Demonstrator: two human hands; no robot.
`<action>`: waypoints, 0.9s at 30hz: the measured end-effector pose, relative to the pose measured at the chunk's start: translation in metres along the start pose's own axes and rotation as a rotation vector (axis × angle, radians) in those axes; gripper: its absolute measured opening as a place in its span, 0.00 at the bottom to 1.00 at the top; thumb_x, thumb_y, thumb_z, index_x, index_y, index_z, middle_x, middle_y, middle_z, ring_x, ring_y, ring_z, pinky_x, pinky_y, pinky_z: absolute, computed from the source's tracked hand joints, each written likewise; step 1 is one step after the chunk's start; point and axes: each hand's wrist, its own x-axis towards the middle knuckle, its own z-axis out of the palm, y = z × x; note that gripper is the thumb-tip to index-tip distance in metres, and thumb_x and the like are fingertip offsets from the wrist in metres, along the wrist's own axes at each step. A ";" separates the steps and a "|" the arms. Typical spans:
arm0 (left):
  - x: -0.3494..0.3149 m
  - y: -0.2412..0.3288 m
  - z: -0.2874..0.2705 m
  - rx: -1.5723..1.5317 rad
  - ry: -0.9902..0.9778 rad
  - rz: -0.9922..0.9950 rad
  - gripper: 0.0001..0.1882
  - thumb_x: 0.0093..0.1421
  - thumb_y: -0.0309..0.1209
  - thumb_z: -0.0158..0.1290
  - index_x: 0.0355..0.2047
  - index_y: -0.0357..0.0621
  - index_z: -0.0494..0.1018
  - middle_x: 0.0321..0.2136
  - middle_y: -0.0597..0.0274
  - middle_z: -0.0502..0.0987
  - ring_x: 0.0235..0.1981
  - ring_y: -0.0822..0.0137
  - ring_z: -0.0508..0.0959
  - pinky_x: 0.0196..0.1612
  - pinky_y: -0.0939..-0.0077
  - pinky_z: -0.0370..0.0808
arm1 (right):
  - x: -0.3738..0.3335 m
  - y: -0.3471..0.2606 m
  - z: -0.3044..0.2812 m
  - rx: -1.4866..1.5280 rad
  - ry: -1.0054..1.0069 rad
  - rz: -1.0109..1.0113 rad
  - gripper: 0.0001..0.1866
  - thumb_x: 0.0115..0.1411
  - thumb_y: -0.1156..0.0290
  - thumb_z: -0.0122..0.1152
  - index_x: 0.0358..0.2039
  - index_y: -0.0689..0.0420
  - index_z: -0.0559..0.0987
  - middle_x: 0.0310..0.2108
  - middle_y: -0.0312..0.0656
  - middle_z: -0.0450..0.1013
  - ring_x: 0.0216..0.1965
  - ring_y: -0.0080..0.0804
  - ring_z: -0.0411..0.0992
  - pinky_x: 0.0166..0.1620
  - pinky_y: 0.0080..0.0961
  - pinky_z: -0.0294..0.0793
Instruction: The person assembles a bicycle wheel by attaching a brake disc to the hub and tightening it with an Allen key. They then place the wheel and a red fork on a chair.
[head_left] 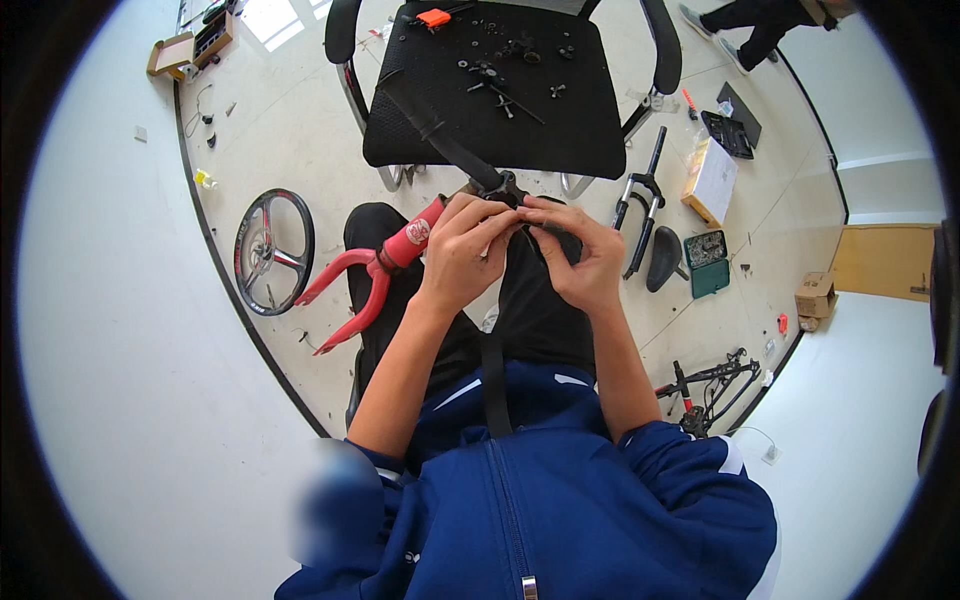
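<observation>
Red bicycle frame [385, 262]: lies across the lap for support. Left hand [462, 250] and right hand [580, 255] pinch small fittings at its black clamp [505, 187], fingers closed.

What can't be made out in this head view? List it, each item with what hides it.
- Head view: the small part between the left hand and right hand is covered by the fingers.
- Head view: the red bike frame runs behind the left hand and the person's leg.
- Head view: the small parts on the black chair seat are too small to identify.
- Head view: a person at the top right is cut off by the rim.
</observation>
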 end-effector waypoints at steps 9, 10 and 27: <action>0.005 0.004 0.002 -0.003 0.041 -0.027 0.12 0.44 0.18 0.63 0.31 0.39 0.79 0.31 0.62 0.78 0.34 0.60 0.76 0.37 0.70 0.75 | -0.011 -0.003 0.007 0.049 0.065 0.125 0.12 0.54 0.82 0.65 0.40 0.63 0.83 0.36 0.44 0.81 0.37 0.26 0.80 0.41 0.17 0.77; 0.006 0.005 0.000 -0.008 0.028 -0.027 0.12 0.44 0.18 0.63 0.32 0.39 0.79 0.31 0.62 0.78 0.35 0.60 0.76 0.37 0.70 0.75 | -0.010 -0.005 0.006 0.042 0.013 0.119 0.13 0.55 0.82 0.64 0.42 0.62 0.83 0.37 0.45 0.81 0.36 0.27 0.80 0.41 0.18 0.78; 0.005 0.000 0.006 0.015 0.051 -0.019 0.10 0.42 0.20 0.66 0.26 0.39 0.79 0.27 0.62 0.77 0.31 0.62 0.76 0.34 0.71 0.74 | -0.010 -0.012 0.015 0.327 0.294 0.346 0.09 0.55 0.82 0.67 0.38 0.65 0.82 0.37 0.46 0.81 0.36 0.28 0.80 0.41 0.21 0.79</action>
